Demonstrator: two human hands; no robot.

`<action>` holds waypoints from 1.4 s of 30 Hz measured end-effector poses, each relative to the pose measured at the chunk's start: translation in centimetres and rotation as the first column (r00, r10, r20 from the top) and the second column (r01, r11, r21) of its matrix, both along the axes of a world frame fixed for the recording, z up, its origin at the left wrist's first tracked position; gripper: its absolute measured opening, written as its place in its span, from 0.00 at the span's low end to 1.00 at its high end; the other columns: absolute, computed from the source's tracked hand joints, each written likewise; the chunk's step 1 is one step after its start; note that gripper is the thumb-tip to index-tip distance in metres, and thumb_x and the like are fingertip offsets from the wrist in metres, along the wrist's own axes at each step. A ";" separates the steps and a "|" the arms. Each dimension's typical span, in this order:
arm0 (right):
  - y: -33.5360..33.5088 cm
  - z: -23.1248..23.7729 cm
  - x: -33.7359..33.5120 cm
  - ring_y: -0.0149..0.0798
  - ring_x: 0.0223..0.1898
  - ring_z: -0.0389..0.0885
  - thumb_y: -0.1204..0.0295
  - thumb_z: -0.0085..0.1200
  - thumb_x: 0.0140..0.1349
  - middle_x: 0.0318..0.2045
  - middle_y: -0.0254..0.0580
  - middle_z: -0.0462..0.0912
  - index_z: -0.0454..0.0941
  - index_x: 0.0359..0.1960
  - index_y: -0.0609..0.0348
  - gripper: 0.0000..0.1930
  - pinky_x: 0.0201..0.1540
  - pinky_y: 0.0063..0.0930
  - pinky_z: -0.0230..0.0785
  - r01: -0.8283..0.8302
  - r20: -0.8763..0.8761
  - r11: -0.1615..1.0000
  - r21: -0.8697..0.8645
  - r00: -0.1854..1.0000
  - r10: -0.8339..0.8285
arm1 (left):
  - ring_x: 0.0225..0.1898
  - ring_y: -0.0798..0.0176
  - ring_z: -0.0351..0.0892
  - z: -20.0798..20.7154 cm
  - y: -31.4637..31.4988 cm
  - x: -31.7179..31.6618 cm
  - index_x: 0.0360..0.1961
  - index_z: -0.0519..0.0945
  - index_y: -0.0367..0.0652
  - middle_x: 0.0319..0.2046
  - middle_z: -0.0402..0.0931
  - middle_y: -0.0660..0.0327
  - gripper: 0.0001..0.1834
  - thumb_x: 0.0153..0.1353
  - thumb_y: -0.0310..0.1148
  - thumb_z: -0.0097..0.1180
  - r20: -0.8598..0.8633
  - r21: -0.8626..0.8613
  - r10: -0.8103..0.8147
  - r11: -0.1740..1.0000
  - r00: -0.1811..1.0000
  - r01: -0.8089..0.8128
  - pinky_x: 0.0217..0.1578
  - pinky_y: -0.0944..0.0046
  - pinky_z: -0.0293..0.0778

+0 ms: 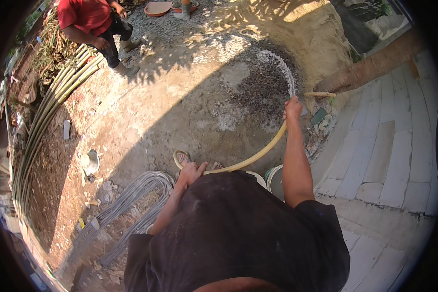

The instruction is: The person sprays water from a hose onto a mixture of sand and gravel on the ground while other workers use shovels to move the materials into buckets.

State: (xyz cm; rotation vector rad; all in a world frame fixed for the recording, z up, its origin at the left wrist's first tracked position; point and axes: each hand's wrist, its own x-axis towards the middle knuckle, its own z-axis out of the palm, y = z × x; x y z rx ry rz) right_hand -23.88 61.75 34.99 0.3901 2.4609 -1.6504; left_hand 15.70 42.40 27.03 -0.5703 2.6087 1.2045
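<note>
A yellow hose (pixel 258 156) curves in front of my body from one hand to the other. Stretched out ahead, my right hand (pixel 293 108) is closed around its outlet end. A white arc of water (pixel 286 73) leaves that end and bends left, falling on a patch of dark wet gravel (pixel 258 90). My left hand (pixel 193 171), low by my waist, is closed on the hose's other stretch, where a loop of it hangs beside my sandalled foot (pixel 184 157). Part of the left fingers is hidden.
A person in a red shirt (pixel 85 19) stands at the far left near long bamboo poles (pixel 53 92). Bent metal rods (pixel 117 204) lie left of me, by a metal pot (pixel 90 161). Buckets (pixel 276 179) stand close in front. A plank-patterned wall (pixel 374 141) rises on the right.
</note>
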 end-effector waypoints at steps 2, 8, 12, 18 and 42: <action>0.7 -0.7 0.7 0.31 0.12 0.61 0.56 0.35 0.67 0.14 0.34 0.64 0.68 0.21 0.59 0.22 0.13 0.29 0.54 0.032 0.075 0.999 -0.034 0.997 -0.030 | 0.30 0.40 0.77 2.1 0.3 -0.4 0.35 0.78 0.38 0.23 0.75 0.40 0.21 0.62 0.48 0.46 0.059 0.047 0.080 0.995 0.995 -0.083 0.33 0.47 0.68; 6.0 -6.2 2.6 0.31 0.13 0.60 0.53 0.33 0.70 0.15 0.34 0.64 0.67 0.22 0.59 0.25 0.15 0.28 0.55 0.291 0.288 0.954 -0.078 0.922 -0.258 | 0.31 0.40 0.77 0.3 0.6 0.9 0.22 0.81 0.32 0.22 0.77 0.41 0.33 0.63 0.54 0.41 0.003 0.026 0.216 0.976 0.976 -0.216 0.37 0.49 0.70; 6.3 -5.3 2.8 0.34 0.12 0.63 0.52 0.33 0.68 0.13 0.36 0.66 0.70 0.22 0.60 0.26 0.14 0.30 0.56 0.272 0.198 0.962 -0.023 0.944 -0.263 | 0.29 0.37 0.77 -0.8 0.2 0.8 0.20 0.80 0.30 0.21 0.76 0.40 0.35 0.63 0.55 0.42 -0.057 -0.003 0.154 0.988 0.986 -0.154 0.40 0.49 0.69; 3.5 -0.9 1.4 0.40 0.14 0.73 0.53 0.35 0.65 0.12 0.43 0.73 0.76 0.20 0.63 0.28 0.14 0.33 0.63 0.058 -0.028 0.986 0.156 0.998 -0.055 | 0.30 0.36 0.77 0.5 0.0 -0.8 0.18 0.78 0.27 0.20 0.75 0.38 0.37 0.63 0.56 0.41 0.104 0.065 0.046 0.996 0.993 -0.053 0.41 0.46 0.69; -4.8 1.2 0.4 0.42 0.09 0.69 0.61 0.36 0.61 0.09 0.43 0.68 0.73 0.16 0.65 0.23 0.11 0.36 0.61 -0.146 -0.143 0.989 0.030 0.978 0.148 | 0.65 0.37 0.54 4.9 -0.1 -0.5 0.58 0.55 0.16 0.59 0.55 0.25 0.40 0.61 0.45 0.50 0.232 0.158 0.084 0.980 0.969 -0.122 0.63 0.57 0.54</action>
